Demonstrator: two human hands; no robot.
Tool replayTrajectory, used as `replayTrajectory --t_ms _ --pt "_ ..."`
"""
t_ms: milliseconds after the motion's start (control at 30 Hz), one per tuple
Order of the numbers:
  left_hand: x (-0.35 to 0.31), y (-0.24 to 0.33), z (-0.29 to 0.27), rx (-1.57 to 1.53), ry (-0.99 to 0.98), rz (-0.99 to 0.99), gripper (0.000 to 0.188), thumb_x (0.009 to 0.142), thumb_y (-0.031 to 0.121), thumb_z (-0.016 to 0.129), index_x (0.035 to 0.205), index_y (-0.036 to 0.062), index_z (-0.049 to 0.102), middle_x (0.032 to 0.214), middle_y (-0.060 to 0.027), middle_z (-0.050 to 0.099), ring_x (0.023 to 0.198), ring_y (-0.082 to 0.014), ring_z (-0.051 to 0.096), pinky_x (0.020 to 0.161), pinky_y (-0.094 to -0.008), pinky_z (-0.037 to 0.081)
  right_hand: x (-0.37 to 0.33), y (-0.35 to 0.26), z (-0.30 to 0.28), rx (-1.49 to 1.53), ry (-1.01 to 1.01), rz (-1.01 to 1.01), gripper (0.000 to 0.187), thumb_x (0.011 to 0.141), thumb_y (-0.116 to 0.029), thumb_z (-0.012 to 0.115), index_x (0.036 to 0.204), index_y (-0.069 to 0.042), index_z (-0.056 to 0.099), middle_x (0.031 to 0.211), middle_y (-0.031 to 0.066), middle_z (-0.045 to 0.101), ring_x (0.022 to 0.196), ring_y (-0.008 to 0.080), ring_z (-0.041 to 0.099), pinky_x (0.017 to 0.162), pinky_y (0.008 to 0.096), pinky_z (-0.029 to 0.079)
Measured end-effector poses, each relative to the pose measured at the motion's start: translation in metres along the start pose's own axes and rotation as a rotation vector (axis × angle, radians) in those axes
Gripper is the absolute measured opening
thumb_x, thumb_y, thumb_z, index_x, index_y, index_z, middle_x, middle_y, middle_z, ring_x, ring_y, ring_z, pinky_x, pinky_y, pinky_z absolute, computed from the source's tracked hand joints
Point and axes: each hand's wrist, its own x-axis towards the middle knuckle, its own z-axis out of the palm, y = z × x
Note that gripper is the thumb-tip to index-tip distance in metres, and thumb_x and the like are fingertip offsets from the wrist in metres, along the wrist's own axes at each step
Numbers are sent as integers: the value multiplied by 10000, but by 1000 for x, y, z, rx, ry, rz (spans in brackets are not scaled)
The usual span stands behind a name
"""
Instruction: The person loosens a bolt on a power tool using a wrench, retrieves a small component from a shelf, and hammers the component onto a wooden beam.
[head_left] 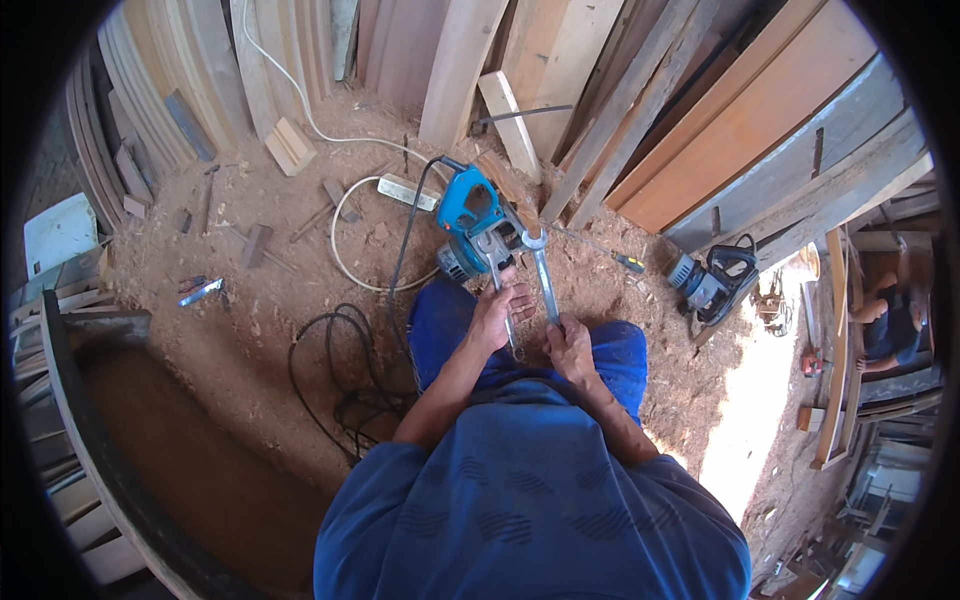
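Observation:
My left hand (pixel 494 318) holds an open-ended wrench (pixel 491 250) against its palm, some fingers stretched out past it. The wrench's jaw points away from me, over a teal handheld power tool (pixel 468 203). In my closed right hand (pixel 571 350) is the lower end of a longer silver wrench (pixel 545 280), its open jaw also pointing away, beside the tool. The power tool rests on the ground just beyond my knees. A black cord (pixel 396 265) runs from it, and its underside is partly hidden by the wrenches and my left hand.
Sawdust covers the ground (pixel 270 330). Planks (pixel 740 120) lean along the far side. A second power tool (pixel 715 280) and a screwdriver (pixel 630 263) lie right. Left are a mallet (pixel 257 245) and coiled black cable (pixel 345 370). Another person (pixel 890 320) is at far right.

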Motion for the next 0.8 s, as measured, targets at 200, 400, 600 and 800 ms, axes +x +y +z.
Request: replayTrajectory --t_ms 200,400,600,800 --pt "-1 -8 -3 -209 -43 -148 322 972 273 551 1261 154 473 1074 -101 568 961 -263 597 856 -443 527 0 5 -16 -221 -46 -8 256 930 -224 573 839 14 577 628 115 577 573 212 562 567 379 455" --pt "0 -31 -4 -192 89 -73 206 998 245 507 1171 136 481 1141 -179 608 1026 -334 629 872 -477 527 -3 -29 1 -217 -306 52 318 920 -271 594 1041 23 587 796 189 633 754 306 640 708 417 503" --pt "10 -39 -26 -171 86 45 147 994 216 517 1117 145 479 942 -92 611 922 -253 638 828 -402 544 7 -18 23 -715 -167 -227 626 906 -356 580 1377 4 379 1093 279 608 1017 425 611 867 491 494" --pt "0 -28 -9 -178 9 99 198 972 174 549 1159 141 493 930 -87 619 920 -251 649 832 -392 545 14 -14 33 -511 -194 -72 539 927 -242 522 1346 67 385 930 310 643 848 479 634 778 545 501"
